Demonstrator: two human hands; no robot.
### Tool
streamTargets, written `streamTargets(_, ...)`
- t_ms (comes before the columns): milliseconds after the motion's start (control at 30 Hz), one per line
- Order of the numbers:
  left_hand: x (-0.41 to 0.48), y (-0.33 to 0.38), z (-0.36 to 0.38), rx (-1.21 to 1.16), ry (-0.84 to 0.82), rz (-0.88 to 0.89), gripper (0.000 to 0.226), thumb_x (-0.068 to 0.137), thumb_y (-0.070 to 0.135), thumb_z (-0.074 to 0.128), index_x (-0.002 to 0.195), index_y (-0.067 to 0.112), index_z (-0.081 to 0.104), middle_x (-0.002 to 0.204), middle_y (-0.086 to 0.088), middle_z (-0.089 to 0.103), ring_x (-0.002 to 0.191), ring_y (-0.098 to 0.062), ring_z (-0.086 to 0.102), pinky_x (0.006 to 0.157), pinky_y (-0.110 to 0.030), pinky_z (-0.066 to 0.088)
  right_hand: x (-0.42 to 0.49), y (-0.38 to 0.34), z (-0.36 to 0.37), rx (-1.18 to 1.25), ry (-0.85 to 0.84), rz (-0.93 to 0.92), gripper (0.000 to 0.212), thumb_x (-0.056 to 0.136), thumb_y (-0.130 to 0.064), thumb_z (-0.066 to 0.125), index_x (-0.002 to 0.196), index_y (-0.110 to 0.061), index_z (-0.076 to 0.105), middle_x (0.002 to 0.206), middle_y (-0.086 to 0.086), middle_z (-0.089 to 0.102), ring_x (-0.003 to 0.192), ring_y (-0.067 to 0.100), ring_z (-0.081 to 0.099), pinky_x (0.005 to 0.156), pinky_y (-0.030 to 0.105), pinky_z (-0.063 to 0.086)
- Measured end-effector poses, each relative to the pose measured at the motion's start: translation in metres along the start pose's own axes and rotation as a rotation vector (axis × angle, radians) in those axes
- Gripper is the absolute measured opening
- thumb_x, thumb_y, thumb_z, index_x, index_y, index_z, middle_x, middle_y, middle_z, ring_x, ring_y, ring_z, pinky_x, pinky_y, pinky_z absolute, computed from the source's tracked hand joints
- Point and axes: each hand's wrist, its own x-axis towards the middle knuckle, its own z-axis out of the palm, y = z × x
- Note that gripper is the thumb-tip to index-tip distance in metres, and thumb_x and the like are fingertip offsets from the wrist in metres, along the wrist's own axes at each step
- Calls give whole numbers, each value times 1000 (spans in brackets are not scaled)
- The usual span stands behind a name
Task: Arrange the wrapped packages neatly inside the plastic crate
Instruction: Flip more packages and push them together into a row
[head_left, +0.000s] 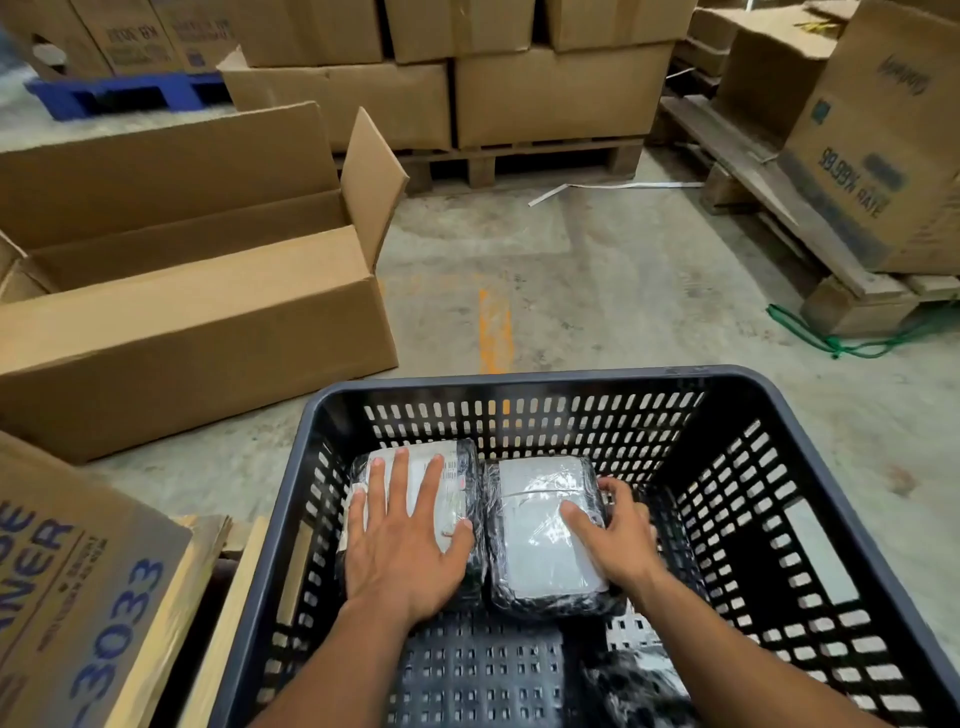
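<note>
From the head camera, the dark plastic crate (519, 376) stands on the concrete floor in front of the person. Two wrapped packages lie flat on its bottom, side by side, toward the far left corner.

The left package (460, 470) is near the left wall. The left hand (405, 535) rests on top of it with the fingers straight and spread wide, pressing and not gripping. The right package (535, 535) lies just beside the first one, and the two seem to touch along their long edges. The right hand (618, 540) holds it at the right edge, with the thumb on the top face and the fingers curled down around the side.

I judge the step in hand is to square the second package against the first. The next move calls for a small push to the left until the edges are in line, while the flat hand keeps the first package in place.

Near the bottom edge there is another dark wrapped thing (636, 680), too blurred to name. An open cardboard box (197, 332) stands to the left of the crate.
</note>
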Motion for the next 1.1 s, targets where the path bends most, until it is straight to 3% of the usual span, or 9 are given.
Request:
streamTargets(267,0,3,-11,-52,-105,10,79,96,70,23,159,42,-15,165,-2,-34,152,-27,-32,121,-48,-20,-12,5,-46,-106,-326,-2,100,79,-37,85,156,-24,22,157,25,35,134,39,51,116,54,39)
streamTargets(367,-3,15,-16,-125,-84,-33,79,98,63,33,163,37,-2,171,-5,-22,156,-29,-21,125,-49,-11,-21,9,-70,-218,-491,33,97,75,-34,89,151,-17,31,151,27,45,131,38,54,117,51,39)
streamTargets(533,-11,39,-23,-234,-68,-20,75,101,54,40,164,31,8,174,-7,-5,159,-30,-8,127,-50,-2,-48,15,-98,-292,-702,145,75,66,-27,95,129,-25,54,138,24,55,90,21,62,64,35,57)
streamTargets(600,-13,46,-24,-240,-73,1,76,100,54,42,164,30,6,174,-7,-2,159,-30,-6,127,-50,-1,-56,18,-104,-415,-777,145,78,60,-32,96,128,-27,58,138,15,56,107,28,62,83,45,58)
streamTargets(667,-16,51,-24,-248,-75,7,78,100,53,42,164,29,6,174,-7,1,159,-30,-4,126,-51,0,-63,23,-107,-559,-822,131,78,61,-36,95,130,-31,59,143,9,53,131,35,53,113,56,41)
streamTargets(733,-18,55,-25,-265,-72,7,78,100,53,43,164,29,7,174,-7,2,159,-30,-3,126,-52,2,-67,30,-107,-672,-858,136,74,68,-31,93,133,-33,57,153,8,43,141,36,41,122,57,29)
streamTargets(867,-20,60,-27,-273,-75,5,77,100,53,43,164,29,8,174,-7,3,159,-30,-3,127,-52,4,-72,33,-106,-702,-828,135,66,70,-20,94,126,-32,60,151,6,46,137,32,44,120,47,34)
streamTargets(1000,-21,62,-32,-291,-51,7,76,100,51,45,164,28,11,173,-8,9,159,-29,2,127,-51,8,-68,17,-112,-542,-781,28,40,73,-18,90,104,-28,67,123,3,66,118,28,59,103,38,44)
streamTargets(1100,-22,65,-35,-328,-24,13,74,100,50,47,163,26,15,171,-9,18,157,-31,13,126,-51,16,-54,7,-115,-362,-586,-103,19,85,-21,81,97,-22,65,110,6,70,100,23,66,97,42,54)
